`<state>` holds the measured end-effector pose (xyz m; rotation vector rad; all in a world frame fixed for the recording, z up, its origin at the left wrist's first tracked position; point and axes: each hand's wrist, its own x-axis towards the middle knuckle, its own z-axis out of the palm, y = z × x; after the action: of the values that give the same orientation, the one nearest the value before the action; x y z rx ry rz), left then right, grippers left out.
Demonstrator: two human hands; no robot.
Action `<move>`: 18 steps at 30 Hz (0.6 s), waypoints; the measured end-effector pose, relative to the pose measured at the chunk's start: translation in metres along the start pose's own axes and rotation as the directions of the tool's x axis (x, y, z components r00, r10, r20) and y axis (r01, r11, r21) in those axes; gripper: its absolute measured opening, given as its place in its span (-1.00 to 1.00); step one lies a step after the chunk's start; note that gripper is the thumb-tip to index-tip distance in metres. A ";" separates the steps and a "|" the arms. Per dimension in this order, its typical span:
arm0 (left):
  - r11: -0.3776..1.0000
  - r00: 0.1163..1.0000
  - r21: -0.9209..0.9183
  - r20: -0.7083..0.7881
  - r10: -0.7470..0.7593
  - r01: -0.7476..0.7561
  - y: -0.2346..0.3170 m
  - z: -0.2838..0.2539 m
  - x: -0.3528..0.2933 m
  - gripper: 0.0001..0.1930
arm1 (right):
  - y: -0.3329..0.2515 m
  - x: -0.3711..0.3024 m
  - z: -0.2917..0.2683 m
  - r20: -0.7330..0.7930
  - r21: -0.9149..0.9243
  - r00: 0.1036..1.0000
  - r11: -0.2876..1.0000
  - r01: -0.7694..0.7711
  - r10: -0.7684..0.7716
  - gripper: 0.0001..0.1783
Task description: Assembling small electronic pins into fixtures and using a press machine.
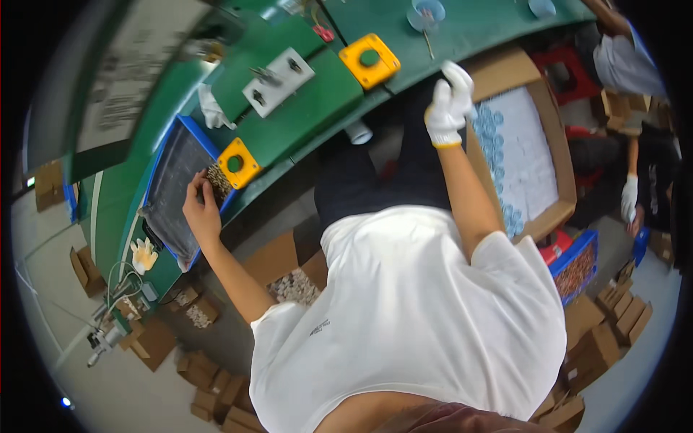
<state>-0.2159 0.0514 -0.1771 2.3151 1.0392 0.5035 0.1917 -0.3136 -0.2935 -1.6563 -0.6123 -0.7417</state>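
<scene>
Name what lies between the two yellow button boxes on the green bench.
In the head view, a white plate carrying small metal parts lies between the upper yellow box and the lower one.

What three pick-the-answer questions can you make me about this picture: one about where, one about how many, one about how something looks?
1. Where is the left hand?
A. at the blue tray
B. on the floor
C. on a red stool

2. How many yellow boxes with a green button sit on the green bench?
A. one
B. four
C. two

3. How does the right hand look?
A. bare
B. in a white glove
C. in a black glove

Answers:
1. A, its fingers rest on the small brownish pieces at the tray's corner.
2. C, one box is near the top and one is beside the tray.
3. B, white cloth with a yellow cuff covers it, while the left hand is bare.
</scene>
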 end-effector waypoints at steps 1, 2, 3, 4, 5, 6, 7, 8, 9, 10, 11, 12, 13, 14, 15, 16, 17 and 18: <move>0.999 0.999 -0.017 -0.017 -0.029 0.028 -0.004 0.000 -0.003 -0.77 | 0.003 -0.014 0.004 -0.009 0.012 0.995 0.995 -0.097 0.097 -0.74; 1.000 1.000 -0.019 -0.022 -0.002 0.001 0.002 0.002 -0.002 -0.75 | 0.013 -0.028 0.008 0.023 0.136 0.957 0.947 -0.291 0.291 -0.68; 1.000 1.000 -0.003 0.005 -0.011 0.011 0.003 0.004 -0.001 -0.75 | 0.017 -0.045 0.013 0.079 0.263 0.881 0.843 -0.470 0.467 -0.61; 1.000 1.000 -0.001 -0.020 0.000 0.000 -0.003 -0.002 -0.004 -0.74 | 0.001 -0.048 0.016 0.234 0.005 0.768 0.789 -0.615 0.597 -0.55; 1.000 0.999 -0.006 -0.050 0.014 -0.014 -0.008 -0.005 -0.006 -0.73 | -0.016 -0.038 0.020 0.342 -0.270 0.610 0.696 -0.665 0.715 -0.50; 1.000 0.999 0.008 -0.050 -0.001 0.002 -0.011 -0.006 -0.006 -0.73 | -0.027 -0.036 0.027 0.483 -0.454 0.480 0.678 -0.577 0.732 -0.43; 1.000 0.999 -0.015 -0.039 -0.003 0.003 -0.010 -0.003 0.000 -0.73 | -0.033 -0.035 0.037 0.581 -0.604 0.330 0.666 -0.439 0.744 -0.36; 0.999 0.999 -0.037 -0.034 -0.007 0.005 -0.010 -0.001 0.003 -0.73 | -0.029 -0.063 0.056 0.760 -0.488 0.355 0.839 -0.241 0.544 -0.32; 0.999 0.999 -0.038 -0.038 -0.006 0.004 -0.006 0.010 0.012 -0.73 | -0.020 -0.098 0.070 0.888 -0.325 0.333 0.945 -0.035 0.318 -0.27; 1.000 0.999 -0.004 -0.038 -0.025 0.025 -0.008 0.001 0.008 -0.74 | -0.037 -0.123 0.083 0.931 -0.252 0.312 0.953 0.168 0.192 -0.24; 0.999 0.999 0.018 -0.029 -0.042 0.043 -0.009 -0.006 0.002 -0.74 | -0.052 -0.144 0.091 0.960 -0.177 0.270 0.913 0.367 0.077 -0.21; 0.999 0.999 0.024 -0.023 -0.024 0.025 -0.010 0.000 0.006 -0.74 | -0.052 -0.155 0.106 0.988 -0.150 0.099 0.901 0.407 0.119 -0.25; 0.995 0.996 0.054 -0.043 -0.079 0.081 -0.023 -0.009 -0.002 -0.74 | -0.073 -0.152 0.124 0.992 -0.099 -0.020 0.855 0.509 0.127 -0.28; 1.000 0.999 0.029 -0.049 -0.006 0.007 -0.005 0.006 0.012 -0.74 | -0.041 -0.160 0.135 0.993 -0.118 0.069 0.844 0.523 0.096 -0.32; 0.997 0.997 -0.003 -0.037 0.073 -0.073 0.018 0.024 0.023 -0.74 | -0.007 -0.174 0.134 0.984 -0.155 0.157 0.832 0.532 0.083 -0.36; 1.000 1.000 0.025 -0.011 0.016 -0.016 0.026 0.025 0.021 -0.73 | -0.007 -0.183 0.130 0.991 -0.108 0.119 0.901 0.420 0.063 -0.42; 0.998 0.999 0.035 -0.010 0.045 -0.045 0.017 0.014 0.020 -0.72 | -0.007 -0.168 0.130 0.994 -0.050 0.104 0.946 0.320 0.017 -0.49; 0.998 0.999 0.057 -0.039 0.008 -0.006 -0.003 0.000 0.000 -0.72 | -0.040 -0.161 0.109 0.972 0.088 0.187 0.962 0.260 -0.139 -0.58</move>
<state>-0.2174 0.0530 -0.1792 2.3682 1.0775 0.5305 0.0721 -0.1994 -0.4031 -2.0509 -1.7759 0.3088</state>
